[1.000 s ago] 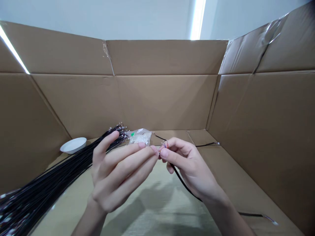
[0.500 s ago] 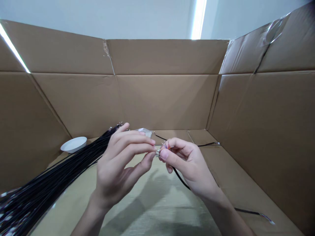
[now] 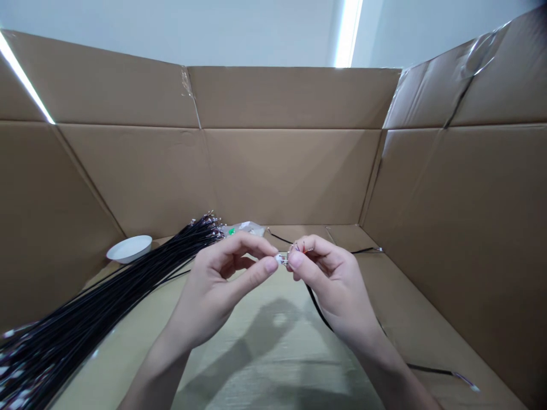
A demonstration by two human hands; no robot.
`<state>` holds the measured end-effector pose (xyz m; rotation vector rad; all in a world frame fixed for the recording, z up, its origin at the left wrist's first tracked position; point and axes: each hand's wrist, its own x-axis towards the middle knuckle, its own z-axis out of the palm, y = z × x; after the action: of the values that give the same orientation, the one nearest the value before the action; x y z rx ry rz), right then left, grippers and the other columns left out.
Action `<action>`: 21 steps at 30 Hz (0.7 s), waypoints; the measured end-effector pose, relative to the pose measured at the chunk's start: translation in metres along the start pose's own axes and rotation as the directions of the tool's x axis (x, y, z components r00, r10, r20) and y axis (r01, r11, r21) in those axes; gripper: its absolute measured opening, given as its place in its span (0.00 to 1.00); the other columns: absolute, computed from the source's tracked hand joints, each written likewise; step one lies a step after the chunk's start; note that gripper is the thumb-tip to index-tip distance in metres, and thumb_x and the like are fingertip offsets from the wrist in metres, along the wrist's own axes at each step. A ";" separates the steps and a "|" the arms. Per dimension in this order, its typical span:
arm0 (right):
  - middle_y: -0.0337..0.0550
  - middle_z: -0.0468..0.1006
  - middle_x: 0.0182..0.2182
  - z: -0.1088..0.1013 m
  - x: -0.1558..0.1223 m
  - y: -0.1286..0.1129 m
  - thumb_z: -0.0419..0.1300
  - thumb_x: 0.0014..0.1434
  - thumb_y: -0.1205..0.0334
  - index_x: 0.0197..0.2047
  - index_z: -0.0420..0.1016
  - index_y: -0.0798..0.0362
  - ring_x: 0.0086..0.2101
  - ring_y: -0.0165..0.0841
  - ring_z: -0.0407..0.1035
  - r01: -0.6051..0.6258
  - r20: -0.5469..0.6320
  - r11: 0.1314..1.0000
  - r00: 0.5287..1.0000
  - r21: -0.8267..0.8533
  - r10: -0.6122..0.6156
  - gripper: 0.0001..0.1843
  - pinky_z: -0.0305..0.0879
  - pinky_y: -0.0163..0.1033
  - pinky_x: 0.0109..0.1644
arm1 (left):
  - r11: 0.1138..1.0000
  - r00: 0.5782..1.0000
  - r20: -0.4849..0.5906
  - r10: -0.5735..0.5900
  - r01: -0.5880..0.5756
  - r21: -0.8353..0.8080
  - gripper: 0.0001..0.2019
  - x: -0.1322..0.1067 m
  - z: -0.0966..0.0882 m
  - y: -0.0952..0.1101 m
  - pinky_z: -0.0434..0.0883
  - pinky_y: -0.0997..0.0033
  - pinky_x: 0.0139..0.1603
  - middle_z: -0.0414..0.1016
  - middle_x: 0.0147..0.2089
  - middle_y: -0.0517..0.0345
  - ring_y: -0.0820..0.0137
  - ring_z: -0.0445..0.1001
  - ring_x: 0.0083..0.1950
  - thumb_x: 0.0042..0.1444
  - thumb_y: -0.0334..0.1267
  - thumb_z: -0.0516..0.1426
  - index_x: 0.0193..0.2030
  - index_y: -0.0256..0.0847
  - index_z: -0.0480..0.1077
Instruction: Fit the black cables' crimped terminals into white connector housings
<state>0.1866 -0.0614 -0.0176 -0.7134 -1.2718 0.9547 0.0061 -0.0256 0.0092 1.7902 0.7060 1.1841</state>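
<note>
Between my hands is a small white connector (image 3: 280, 259), with thin coloured wires running from it toward the right. My left hand (image 3: 231, 276) pinches the connector between thumb and forefinger, its other fingers curled behind. Close beside it, my right hand (image 3: 327, 276) grips the wires at the end of a black cable (image 3: 318, 307). Loose red and blue wire ends (image 3: 302, 247) fan out above the right fingertips. The cable hangs below that hand and passes behind the wrist.
A thick bundle of black cables (image 3: 141, 290) lies on the left, near a white bowl (image 3: 129, 249). Behind my hands is a clear plastic bag (image 3: 251, 229) with something green. More cable ends (image 3: 431, 370) lie at right. Cardboard walls (image 3: 290, 176) enclose the table.
My left fingers, spread out half a second ago, have curled in and now pinch the white connector. Both hands have shifted slightly right, and the connector shows more clearly.
</note>
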 end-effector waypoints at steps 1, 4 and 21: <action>0.36 0.74 0.30 0.000 0.000 0.000 0.68 0.66 0.53 0.35 0.76 0.52 0.32 0.25 0.64 -0.002 0.001 1.000 1.000 -0.013 0.002 0.12 0.64 0.31 0.37 | 1.000 1.000 -0.014 -0.003 0.003 -0.017 0.03 0.000 0.001 -0.001 0.75 0.92 0.40 0.82 0.37 0.68 0.83 0.79 0.38 0.59 0.42 0.69 0.38 0.50 0.82; 0.35 0.75 0.32 -0.001 -0.002 -0.001 0.66 0.68 0.55 0.36 0.76 0.51 0.34 0.25 0.66 0.007 0.009 0.999 1.000 -0.039 -0.006 0.11 0.64 0.32 0.41 | 0.999 0.999 -0.050 0.003 -0.005 -0.047 0.03 0.001 0.005 -0.004 0.75 0.92 0.38 0.83 0.36 0.68 0.83 0.79 0.36 0.58 0.41 0.71 0.37 0.50 0.82; 0.35 0.73 0.32 -0.003 -0.005 -0.008 0.63 0.64 0.66 0.33 0.71 0.52 0.36 0.29 0.67 0.118 -0.037 0.979 0.991 -0.165 -0.125 0.07 0.61 0.38 0.43 | 0.985 0.980 -0.113 0.165 -0.169 -0.032 0.05 0.001 0.016 -0.008 0.80 0.91 0.46 0.85 0.39 0.69 0.82 0.83 0.41 0.58 0.36 0.71 0.37 0.54 0.83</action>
<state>0.1905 -0.0690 -0.0135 -0.7705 -1.3459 0.7366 0.0214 -0.0268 -0.0002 1.7883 0.5982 1.4080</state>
